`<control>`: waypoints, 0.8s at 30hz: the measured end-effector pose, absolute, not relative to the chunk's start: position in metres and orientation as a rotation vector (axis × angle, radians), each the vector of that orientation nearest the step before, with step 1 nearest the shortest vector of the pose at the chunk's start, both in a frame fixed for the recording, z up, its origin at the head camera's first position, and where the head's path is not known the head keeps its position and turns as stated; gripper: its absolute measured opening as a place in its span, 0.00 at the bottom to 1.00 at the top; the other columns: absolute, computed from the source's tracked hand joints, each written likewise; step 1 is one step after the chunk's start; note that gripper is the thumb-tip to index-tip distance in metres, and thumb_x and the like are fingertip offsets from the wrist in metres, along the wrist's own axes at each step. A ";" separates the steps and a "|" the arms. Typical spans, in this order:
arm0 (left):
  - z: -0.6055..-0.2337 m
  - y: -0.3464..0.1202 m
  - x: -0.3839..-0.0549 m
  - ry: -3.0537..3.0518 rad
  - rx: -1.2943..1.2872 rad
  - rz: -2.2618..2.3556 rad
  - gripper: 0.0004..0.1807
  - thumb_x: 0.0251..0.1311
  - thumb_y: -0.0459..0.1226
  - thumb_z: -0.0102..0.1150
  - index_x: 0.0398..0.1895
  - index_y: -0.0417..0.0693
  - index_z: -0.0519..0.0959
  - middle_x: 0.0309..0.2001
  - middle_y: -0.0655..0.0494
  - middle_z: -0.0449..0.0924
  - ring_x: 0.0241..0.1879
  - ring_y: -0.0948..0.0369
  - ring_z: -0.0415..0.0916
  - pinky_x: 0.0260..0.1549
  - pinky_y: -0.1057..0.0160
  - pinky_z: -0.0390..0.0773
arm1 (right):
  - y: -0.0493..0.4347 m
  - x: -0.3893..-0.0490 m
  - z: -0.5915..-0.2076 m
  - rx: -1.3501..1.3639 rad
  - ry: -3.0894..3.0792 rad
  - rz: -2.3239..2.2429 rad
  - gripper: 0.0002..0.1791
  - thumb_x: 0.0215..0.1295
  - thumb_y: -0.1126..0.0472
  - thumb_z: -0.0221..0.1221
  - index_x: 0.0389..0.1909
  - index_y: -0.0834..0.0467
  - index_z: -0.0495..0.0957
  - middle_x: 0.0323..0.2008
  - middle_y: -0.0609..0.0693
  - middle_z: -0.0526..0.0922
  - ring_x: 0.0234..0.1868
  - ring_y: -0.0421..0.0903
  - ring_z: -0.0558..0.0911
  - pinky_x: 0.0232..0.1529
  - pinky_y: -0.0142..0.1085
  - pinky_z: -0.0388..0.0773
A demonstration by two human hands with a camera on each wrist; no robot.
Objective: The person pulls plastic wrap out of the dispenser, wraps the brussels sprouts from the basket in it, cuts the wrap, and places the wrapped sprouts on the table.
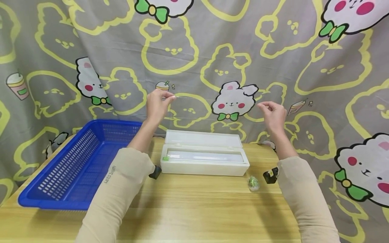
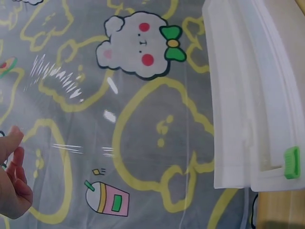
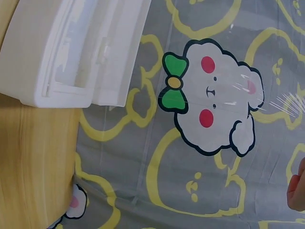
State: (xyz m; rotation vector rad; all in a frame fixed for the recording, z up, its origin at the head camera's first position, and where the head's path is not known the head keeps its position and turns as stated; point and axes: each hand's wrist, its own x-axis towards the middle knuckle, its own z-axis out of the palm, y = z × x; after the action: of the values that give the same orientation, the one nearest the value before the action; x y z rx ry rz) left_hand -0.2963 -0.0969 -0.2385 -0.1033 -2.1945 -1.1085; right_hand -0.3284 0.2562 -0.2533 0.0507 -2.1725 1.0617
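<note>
A nearly invisible sheet of cling film [image 2: 69, 78] stretches between both raised hands, showing mainly as white glints in the wrist views. My left hand [image 1: 158, 105] pinches its left side between thumb and forefinger, above the left end of a white cling film dispenser [image 1: 205, 169]. On the right, my right hand [image 1: 275, 116] pinches the other side at a similar height. The dispenser lies on the table below with its lid [image 1: 203, 138] tipped back. Inside shows a pale roll [image 1: 206, 157], and a green slider [image 1: 165, 158] sits at the left end.
A blue perforated basket [image 1: 63, 204] stands at the table's left. Near the dispenser's right front corner lies a small green item in clear wrap [image 1: 253, 183]. The wooden table [image 1: 206, 209] backs onto a grey patterned curtain [image 1: 194, 84]. A black wrist device [image 1: 270, 175] sits beside the right sleeve.
</note>
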 end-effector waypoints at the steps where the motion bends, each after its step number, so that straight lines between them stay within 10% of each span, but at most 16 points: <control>1: -0.237 -0.097 -0.296 -2.190 -0.106 -1.110 0.08 0.53 0.36 0.63 0.33 0.39 0.84 0.39 0.45 0.80 0.44 0.53 0.74 0.46 0.57 0.70 | 0.256 -0.328 -0.253 0.050 -2.167 1.064 0.13 0.57 0.55 0.61 0.31 0.63 0.83 0.09 0.35 0.63 0.13 0.34 0.60 0.20 0.30 0.58; 24: -0.221 -0.093 -0.278 -2.165 -0.139 -1.108 0.09 0.52 0.37 0.63 0.32 0.39 0.84 0.33 0.46 0.78 0.33 0.53 0.74 0.37 0.60 0.72 | 0.257 -0.313 -0.245 0.130 -1.988 1.179 0.11 0.55 0.60 0.63 0.28 0.67 0.82 0.08 0.37 0.62 0.13 0.33 0.58 0.18 0.27 0.55</control>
State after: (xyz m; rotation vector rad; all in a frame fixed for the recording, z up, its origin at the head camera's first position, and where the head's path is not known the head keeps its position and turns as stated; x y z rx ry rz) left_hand -0.2781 -0.0931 -0.2211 -0.1394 -2.1652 -1.1083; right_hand -0.3132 0.2574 -0.2451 0.1300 -1.9875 1.1785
